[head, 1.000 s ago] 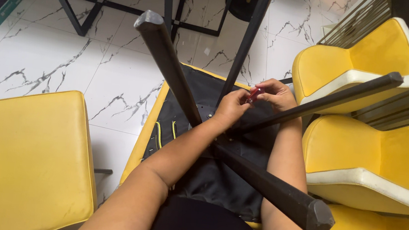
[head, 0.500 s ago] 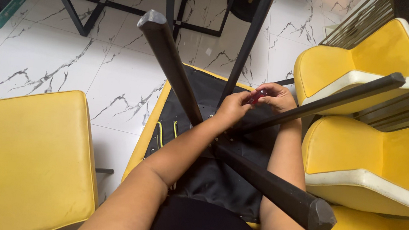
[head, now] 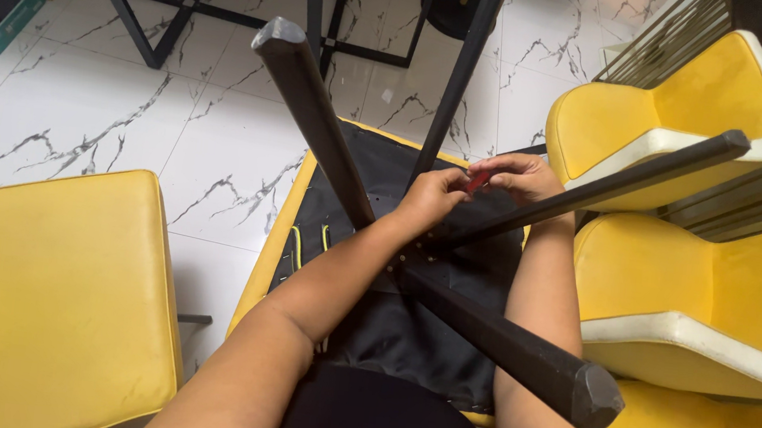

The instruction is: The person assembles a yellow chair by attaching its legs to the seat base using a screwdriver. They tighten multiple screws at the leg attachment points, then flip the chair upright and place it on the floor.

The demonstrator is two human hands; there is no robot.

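The fingers of the left hand (head: 434, 194) and the right hand (head: 517, 174) are pinched together on a small red object (head: 477, 180), held between both hands above the black underside (head: 408, 319) of an upturned yellow chair. Black chair legs (head: 316, 115) are seen jutting up around the forearms. Other yellow seats (head: 38, 293) are set on the marble floor (head: 131, 106) beside it.
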